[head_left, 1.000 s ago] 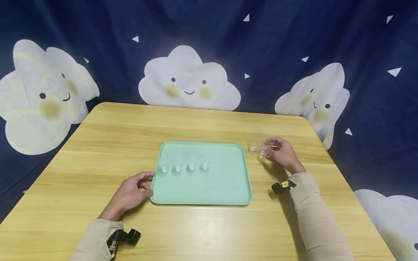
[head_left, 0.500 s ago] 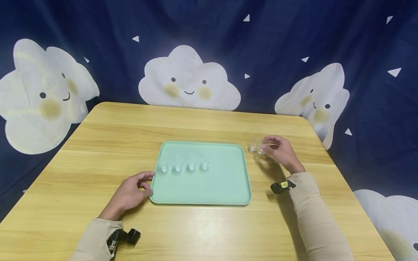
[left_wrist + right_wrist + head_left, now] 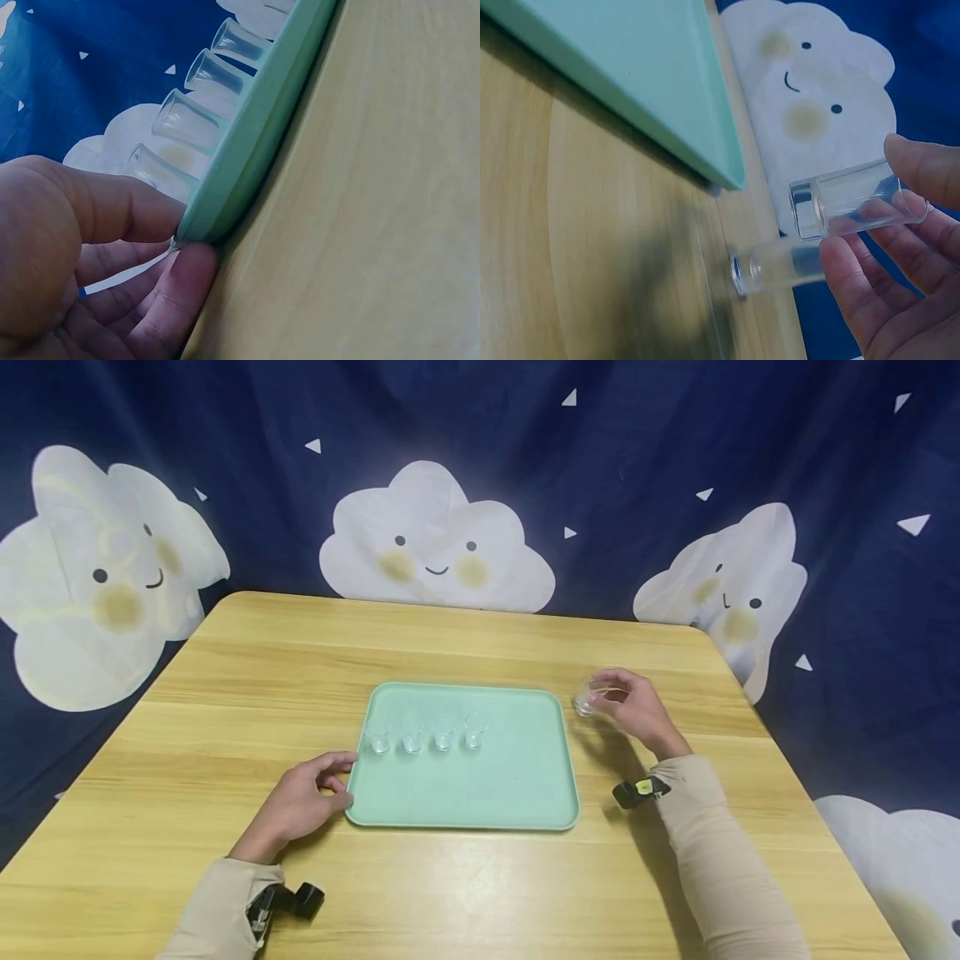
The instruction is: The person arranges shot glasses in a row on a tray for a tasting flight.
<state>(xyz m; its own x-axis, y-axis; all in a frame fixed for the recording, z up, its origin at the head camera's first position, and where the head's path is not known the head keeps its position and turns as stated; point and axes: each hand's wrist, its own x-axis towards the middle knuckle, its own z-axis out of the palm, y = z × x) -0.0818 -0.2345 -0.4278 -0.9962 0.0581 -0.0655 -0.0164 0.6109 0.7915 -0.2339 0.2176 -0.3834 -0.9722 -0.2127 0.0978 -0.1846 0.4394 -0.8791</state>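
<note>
My right hand (image 3: 641, 708) holds a clear shot glass (image 3: 851, 199) between thumb and fingers, to the right of the green tray. In the right wrist view this glass is tilted and off the table. Another clear glass (image 3: 769, 266) stands on the table just behind it; in the head view the two overlap. My left hand (image 3: 303, 797) grips the left rim of the green tray (image 3: 465, 802) with thumb and fingers near its front corner. Several clear glasses (image 3: 442, 741) stand upright in a row across the tray's left half.
The light wooden table (image 3: 480, 893) bears the tray at its middle. Behind it hangs a dark blue curtain (image 3: 600, 443) with white smiling clouds. Small black wrist cameras (image 3: 637, 792) sit on both sleeves.
My right hand has moved a little left with its glass, toward the other glass beside the tray, which it now overlaps. The left hand and the tray stay put.
</note>
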